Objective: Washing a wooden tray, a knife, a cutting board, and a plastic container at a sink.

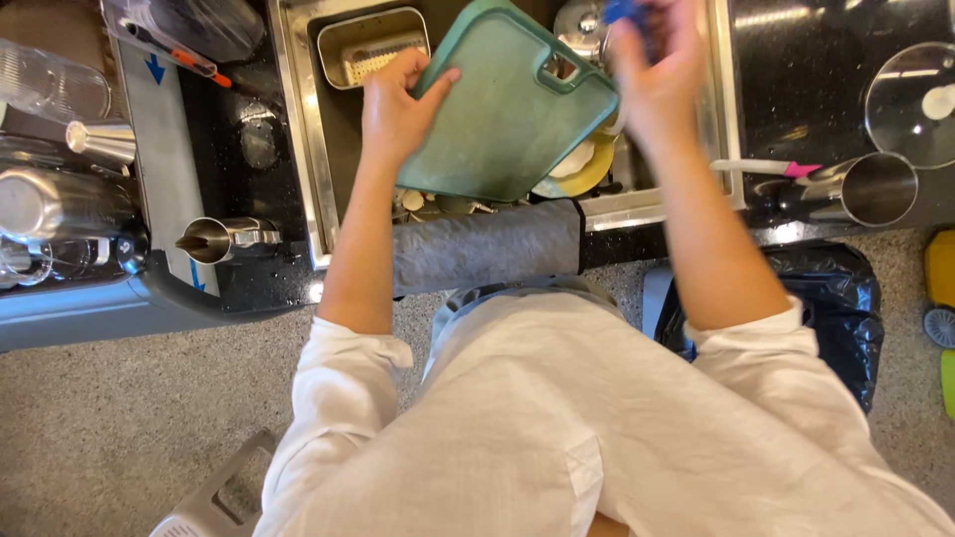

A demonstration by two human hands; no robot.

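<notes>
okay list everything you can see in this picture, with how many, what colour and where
cutting board: one, green, tilted over the sink
sink: one, steel, top centre
small tray: one, steel, back left of sink
plate: one, yellow, under the board
towel: one, grey, draped over the sink's front edge
jug: one, steel, counter left of sink
cup: one, steel, counter right
glass lid: one, clear, far right counter
bag: one, black, floor right
left hand: holds the board's left edge
right hand: blurred, at the board's top corner, gripping something blue
</notes>
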